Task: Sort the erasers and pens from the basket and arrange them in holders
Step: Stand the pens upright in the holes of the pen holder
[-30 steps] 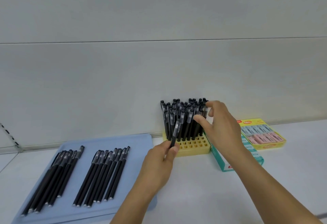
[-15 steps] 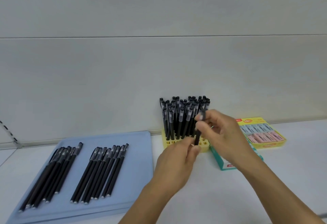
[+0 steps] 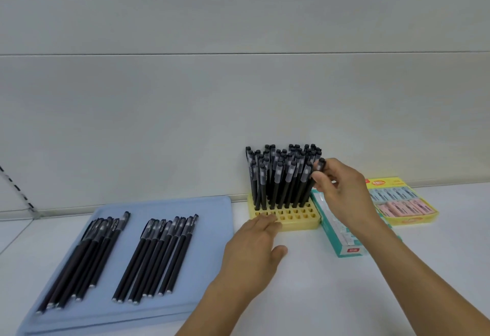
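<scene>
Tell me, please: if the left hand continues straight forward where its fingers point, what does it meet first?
Most likely the yellow pen holder. The left hand points at its front left corner, fingertips at or just over that edge; whether they already touch is unclear. Behind stand the upright black pens.

- We see two bare forearms, entering from the bottom edge and the bottom right corner of the head view.
- Neither arm shows a sleeve, cuff or any fabric; both are uncovered as far as the edge of the view.
- The left hand (image 3: 256, 246) wears no glove, ring or band that we can make out.
- The right hand (image 3: 340, 189) is likewise ungloved, and we find no watch or bracelet at its wrist.
- The fingers on both hands are slim; the nails are too small and blurred for us to describe.
- We see no more of the person than these two arms and hands.
</scene>
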`<state>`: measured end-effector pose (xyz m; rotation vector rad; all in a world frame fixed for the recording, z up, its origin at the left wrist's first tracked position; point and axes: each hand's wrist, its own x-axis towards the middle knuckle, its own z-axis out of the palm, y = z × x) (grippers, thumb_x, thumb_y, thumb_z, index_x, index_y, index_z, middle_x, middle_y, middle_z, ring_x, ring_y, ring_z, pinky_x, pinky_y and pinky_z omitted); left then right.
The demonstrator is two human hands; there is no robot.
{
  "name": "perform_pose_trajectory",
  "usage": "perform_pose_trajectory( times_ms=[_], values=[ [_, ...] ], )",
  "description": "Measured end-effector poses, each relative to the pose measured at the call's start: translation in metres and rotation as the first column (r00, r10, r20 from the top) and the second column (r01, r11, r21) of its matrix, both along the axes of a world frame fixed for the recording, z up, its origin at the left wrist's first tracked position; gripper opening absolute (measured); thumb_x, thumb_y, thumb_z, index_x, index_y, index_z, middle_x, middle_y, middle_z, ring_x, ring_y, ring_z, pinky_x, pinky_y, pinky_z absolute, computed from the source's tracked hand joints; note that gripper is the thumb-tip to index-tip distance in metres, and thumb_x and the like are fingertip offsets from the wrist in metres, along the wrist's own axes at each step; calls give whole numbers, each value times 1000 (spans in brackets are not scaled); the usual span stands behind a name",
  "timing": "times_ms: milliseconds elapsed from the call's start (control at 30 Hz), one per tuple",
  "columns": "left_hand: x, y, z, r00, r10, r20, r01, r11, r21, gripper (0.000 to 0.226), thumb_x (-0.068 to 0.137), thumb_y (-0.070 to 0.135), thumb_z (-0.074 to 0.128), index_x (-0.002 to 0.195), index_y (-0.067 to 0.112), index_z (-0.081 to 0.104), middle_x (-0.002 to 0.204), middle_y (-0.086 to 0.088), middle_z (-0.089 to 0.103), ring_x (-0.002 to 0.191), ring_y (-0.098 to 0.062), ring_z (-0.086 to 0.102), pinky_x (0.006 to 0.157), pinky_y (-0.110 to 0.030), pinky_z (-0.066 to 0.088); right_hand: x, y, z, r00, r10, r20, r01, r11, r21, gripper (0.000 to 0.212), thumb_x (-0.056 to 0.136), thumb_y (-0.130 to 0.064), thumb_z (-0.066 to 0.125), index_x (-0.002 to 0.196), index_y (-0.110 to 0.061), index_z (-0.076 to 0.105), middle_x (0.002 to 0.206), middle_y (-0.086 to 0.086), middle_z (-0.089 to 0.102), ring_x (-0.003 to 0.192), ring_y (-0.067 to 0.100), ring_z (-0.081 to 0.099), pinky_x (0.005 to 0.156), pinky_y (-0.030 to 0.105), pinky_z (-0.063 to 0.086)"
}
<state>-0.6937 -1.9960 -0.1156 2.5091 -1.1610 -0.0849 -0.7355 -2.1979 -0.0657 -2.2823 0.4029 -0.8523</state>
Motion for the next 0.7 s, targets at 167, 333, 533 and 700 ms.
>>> perform_pose_trajectory(
  times_ms=[167,333,533,700],
  values=[
    [1,6,8,999,-12,-50,9,999,-42,52,100,43,43,149,31,32,157,18,23,145,-5,17,116,-26,22,6,10,6,995,-72,-75,70,997,-27,11,93,-21,61,83,-22,56,83,-2,66,76,17,64,68,34,52],
    [6,61,13,973,222,57,-208,960,-187,48,98,46,45,144,33,40,149,13,35,140,-7,23,113,-22,18,-8,61,9,957,-170,235,136,978,158,34,84,-42,67,105,-36,40,82,-12,49,68,8,50,62,38,44],
    [38,150,20,792,602,100,-605,796,3,54,96,51,45,141,23,38,140,-3,39,127,-22,34,101,-30,33,31,166,-7,893,221,-393,-314,930,-191,33,86,-65,48,81,-33,54,73,-15,58,70,3,54,57,27,36],
    [54,172,23,748,627,-218,-624,776,94,71,88,45,65,145,16,33,138,-7,46,121,-22,51,96,-32,43,67,204,-26,765,135,-630,-386,878,-281,54,77,-67,60,59,-22,36,54,-8,43,47,13,39,47,29,24]
  ],
)
